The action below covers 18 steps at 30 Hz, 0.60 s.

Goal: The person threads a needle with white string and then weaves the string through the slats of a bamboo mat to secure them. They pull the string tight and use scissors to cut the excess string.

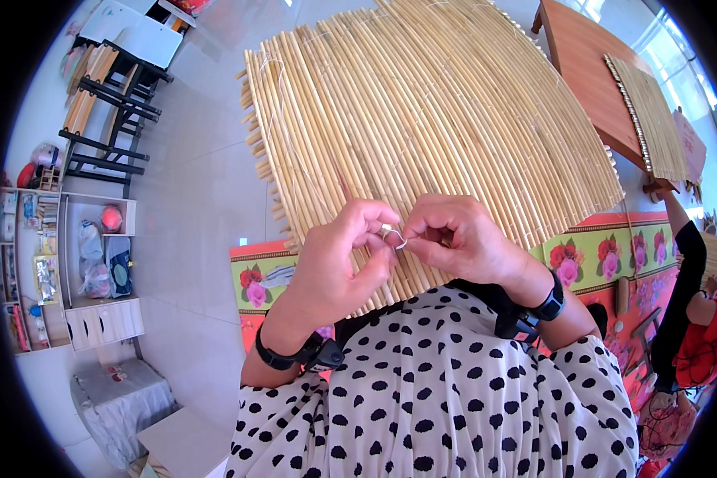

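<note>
A large mat of pale straw-coloured reed stalks (422,119) spreads before me, its stalks side by side and bound by thin white string. Over its near edge my left hand (346,259) and my right hand (458,235) meet, fingertips a little apart. Between them runs a looped white string (396,237). The thumb and forefinger of my right hand pinch one side of the loop. My left hand's fingers are curled around the other part, near a small pale bit of stalk or knot that I cannot make out clearly.
A floral-patterned cloth (589,259) lies under the mat's near side. On the right stand a brown wooden table (585,68) with a smaller reed mat (653,119) and another person in black and red (685,319). Shelves (99,263) and stacked folding tables (107,119) line the left.
</note>
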### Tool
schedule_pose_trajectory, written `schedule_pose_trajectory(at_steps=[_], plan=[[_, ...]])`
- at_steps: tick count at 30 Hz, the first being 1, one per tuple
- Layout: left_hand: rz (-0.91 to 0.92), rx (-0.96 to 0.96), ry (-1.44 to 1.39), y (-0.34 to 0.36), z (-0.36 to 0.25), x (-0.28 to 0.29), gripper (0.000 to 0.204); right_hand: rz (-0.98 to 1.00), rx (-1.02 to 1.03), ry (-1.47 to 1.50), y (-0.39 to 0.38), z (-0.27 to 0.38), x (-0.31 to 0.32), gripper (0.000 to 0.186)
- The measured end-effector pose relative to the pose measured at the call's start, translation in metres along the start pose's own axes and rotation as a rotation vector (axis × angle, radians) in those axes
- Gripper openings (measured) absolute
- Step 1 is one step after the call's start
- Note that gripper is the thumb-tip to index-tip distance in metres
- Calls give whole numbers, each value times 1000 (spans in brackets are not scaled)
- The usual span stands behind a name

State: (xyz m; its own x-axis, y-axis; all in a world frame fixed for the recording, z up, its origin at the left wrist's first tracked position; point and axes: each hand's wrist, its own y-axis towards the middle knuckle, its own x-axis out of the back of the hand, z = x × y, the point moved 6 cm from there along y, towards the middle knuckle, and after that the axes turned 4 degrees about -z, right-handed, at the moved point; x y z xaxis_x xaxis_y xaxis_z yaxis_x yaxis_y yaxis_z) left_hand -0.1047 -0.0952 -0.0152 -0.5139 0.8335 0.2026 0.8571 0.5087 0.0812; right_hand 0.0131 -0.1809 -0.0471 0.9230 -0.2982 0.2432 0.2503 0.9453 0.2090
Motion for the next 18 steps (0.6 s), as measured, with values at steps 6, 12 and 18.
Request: schedule_pose_trajectory(at_steps=[6,12,18], plan=[[44,-76,312,-3,-3,-6,17,18,-7,-19,1,2,-1,6],[58,33,245,-4,6,-2,13,37,10,22,-1,1,-2,5],[-31,42,240,-5,4,-2,12,44,86,65,-1,1,-2,5]])
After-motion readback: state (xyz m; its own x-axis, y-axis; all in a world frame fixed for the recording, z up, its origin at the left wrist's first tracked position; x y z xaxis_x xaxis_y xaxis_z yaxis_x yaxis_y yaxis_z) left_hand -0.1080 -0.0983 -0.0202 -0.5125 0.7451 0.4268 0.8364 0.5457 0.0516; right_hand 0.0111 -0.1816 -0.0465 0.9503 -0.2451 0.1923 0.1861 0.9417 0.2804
